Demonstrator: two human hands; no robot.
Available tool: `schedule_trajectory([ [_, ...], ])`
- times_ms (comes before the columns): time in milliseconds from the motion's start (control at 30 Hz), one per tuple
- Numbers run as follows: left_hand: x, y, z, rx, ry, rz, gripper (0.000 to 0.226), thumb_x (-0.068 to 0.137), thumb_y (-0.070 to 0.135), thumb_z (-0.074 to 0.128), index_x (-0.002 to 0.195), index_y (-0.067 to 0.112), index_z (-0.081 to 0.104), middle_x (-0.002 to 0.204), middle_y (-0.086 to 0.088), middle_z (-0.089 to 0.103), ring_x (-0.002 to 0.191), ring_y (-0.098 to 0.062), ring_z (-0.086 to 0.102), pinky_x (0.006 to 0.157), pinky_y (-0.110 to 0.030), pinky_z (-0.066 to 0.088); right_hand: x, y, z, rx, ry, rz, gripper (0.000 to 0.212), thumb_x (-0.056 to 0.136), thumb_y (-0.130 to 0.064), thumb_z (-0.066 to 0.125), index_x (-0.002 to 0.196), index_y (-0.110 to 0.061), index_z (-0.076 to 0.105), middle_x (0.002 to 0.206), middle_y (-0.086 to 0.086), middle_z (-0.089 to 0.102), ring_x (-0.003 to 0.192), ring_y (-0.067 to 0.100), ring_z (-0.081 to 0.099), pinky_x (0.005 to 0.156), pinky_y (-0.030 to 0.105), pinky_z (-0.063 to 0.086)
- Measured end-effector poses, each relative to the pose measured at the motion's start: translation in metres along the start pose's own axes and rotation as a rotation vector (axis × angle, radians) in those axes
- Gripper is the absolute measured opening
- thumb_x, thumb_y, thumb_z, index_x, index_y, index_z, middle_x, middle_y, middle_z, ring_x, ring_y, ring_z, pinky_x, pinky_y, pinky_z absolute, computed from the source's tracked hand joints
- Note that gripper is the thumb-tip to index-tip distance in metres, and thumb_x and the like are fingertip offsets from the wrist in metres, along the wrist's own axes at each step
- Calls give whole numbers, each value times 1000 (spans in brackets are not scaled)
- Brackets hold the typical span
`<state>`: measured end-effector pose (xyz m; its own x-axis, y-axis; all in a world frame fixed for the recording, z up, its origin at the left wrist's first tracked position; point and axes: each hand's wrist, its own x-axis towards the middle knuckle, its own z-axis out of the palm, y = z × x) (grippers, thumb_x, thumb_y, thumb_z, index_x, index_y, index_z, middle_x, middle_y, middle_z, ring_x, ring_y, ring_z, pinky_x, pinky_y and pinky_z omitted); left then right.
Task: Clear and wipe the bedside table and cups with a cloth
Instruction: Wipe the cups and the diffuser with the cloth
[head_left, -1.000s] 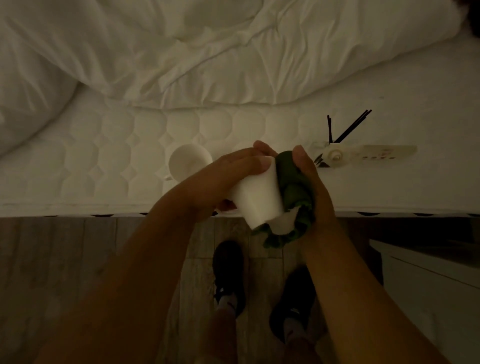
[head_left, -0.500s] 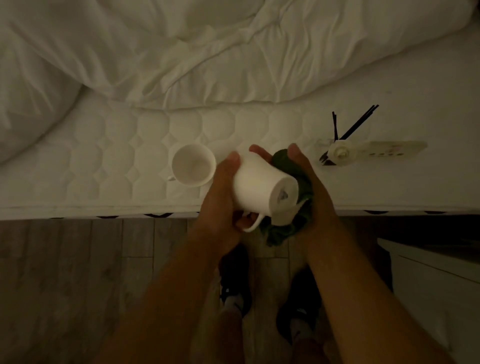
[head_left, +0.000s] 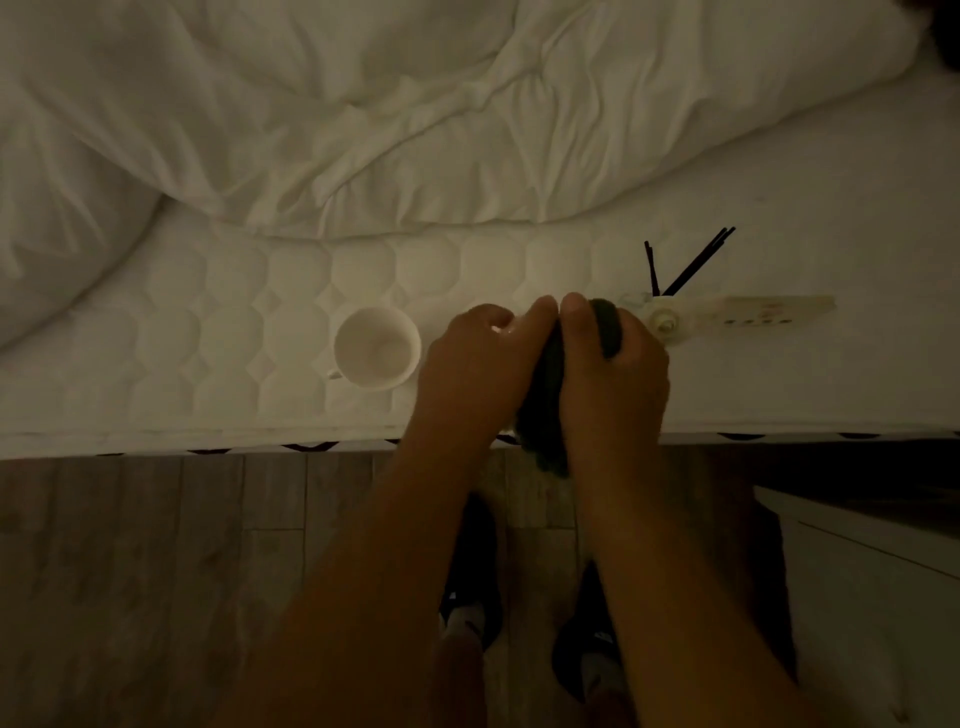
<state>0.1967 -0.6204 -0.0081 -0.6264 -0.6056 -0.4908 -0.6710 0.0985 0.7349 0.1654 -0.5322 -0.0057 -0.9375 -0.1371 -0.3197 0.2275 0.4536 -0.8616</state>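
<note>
The held cup (head_left: 500, 328) is nearly all hidden. Only a pale sliver shows btwn the fingers, just right of the spare cup (head_left: 376, 347), above the mattress (head_left: 218, 332) edge. We judge it ceramic: stiff, light enough for one hand, smooth so prob. slippery, and it'd chip if dropped on the floor. Best taken round the body or by the handle, w/ the cloth (head_left: 545, 410) doing the rubbing. The cloth is dark green, soft, bunches easily, and needs no care in gripping.

Left hand (head_left: 470, 379): fingers (head_left: 537, 314) curled in tight, wrapped over the cup. Right hand (head_left: 615, 384), touching the left: fingers (head_left: 574, 314) curled narrow round the cloth wad, pressing it vs. the cup. Whether the cloth is inside or outside the cup we can't tell.

The spare cup stands upright, mouth up, on the mattress, apart from both hands. Further right of it, past the hands, lies a pale flat strip (head_left: 753, 312) w/ black sticks (head_left: 696, 262) behind. Beyond it is a rumpled duvet (head_left: 415, 114). Nearer us than the spare cup is the wood floor (head_left: 156, 571), and off to the right a white bedside surface (head_left: 878, 582).
</note>
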Motion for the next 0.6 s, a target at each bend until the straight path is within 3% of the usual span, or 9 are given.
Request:
schedule_trajectory([
  [67, -5, -2, 11, -143, 28, -27, 48, 85, 60, 47, 76, 16, 64, 59, 6, 63, 57, -7, 61, 59, -29, 47, -16, 5, 7, 92, 185, -77, 26, 93, -46, 56, 101, -23, 65, 86, -14, 64, 79, -4, 61, 72, 14, 52],
  [133, -14, -6, 14, -242, 16, -75, 44, 88, 58, 48, 78, 19, 65, 60, 9, 64, 60, -4, 62, 59, -25, 45, -31, 9, 16, 128, 178, -67, 30, 93, -45, 57, 106, -19, 66, 92, -8, 67, 84, 1, 64, 74, 21, 55],
  [200, -16, -11, 9, -163, -6, -96, 43, 87, 59, 49, 87, 20, 68, 73, 7, 68, 73, -9, 67, 63, -25, 46, -28, 13, 12, 71, 121, -57, 28, 93, -42, 58, 87, -16, 66, 75, -2, 65, 68, 8, 62, 63, 30, 55],
  [267, -12, -11, -7, -40, -129, -137, 47, 90, 57, 48, 98, 15, 67, 91, -6, 71, 90, -26, 68, 70, -35, 52, -7, 15, 0, 18, -93, -27, 32, 93, -40, 60, 79, -12, 65, 70, 4, 64, 64, 13, 62, 62, 33, 56],
  [367, -14, -5, -36, -129, -306, -259, 37, 93, 51, 51, 104, 19, 67, 107, -12, 68, 103, -34, 64, 86, -47, 54, 14, 5, -15, 274, -562, 58, 39, 86, -43, 63, 102, -9, 72, 100, 10, 74, 94, 19, 71, 91, 42, 57],
  [433, -18, -6, -47, -319, -291, -289, 30, 89, 43, 60, 108, 19, 66, 102, -13, 69, 93, -30, 68, 71, -43, 58, 17, 2, -17, 578, -736, 164, 52, 86, -41, 57, 122, -5, 66, 124, 13, 68, 116, 24, 64, 104, 45, 50],
  [500, -21, -8, -57, -575, -314, -381, 45, 77, 46, 70, 107, 15, 63, 84, -11, 68, 62, -20, 68, 41, -28, 50, 12, 1, -15, 816, -863, 322, 62, 86, -45, 52, 133, -4, 57, 138, 20, 57, 121, 31, 60, 99, 42, 53],
  [600, -26, -6, -54, -1035, -393, -598, 56, 74, 48, 71, 117, 14, 61, 85, -9, 71, 65, -22, 70, 48, -31, 55, 6, 4, -7, 975, -790, 527, 64, 83, -49, 50, 134, -11, 56, 138, 22, 54, 112, 38, 59, 94, 52, 52],
])
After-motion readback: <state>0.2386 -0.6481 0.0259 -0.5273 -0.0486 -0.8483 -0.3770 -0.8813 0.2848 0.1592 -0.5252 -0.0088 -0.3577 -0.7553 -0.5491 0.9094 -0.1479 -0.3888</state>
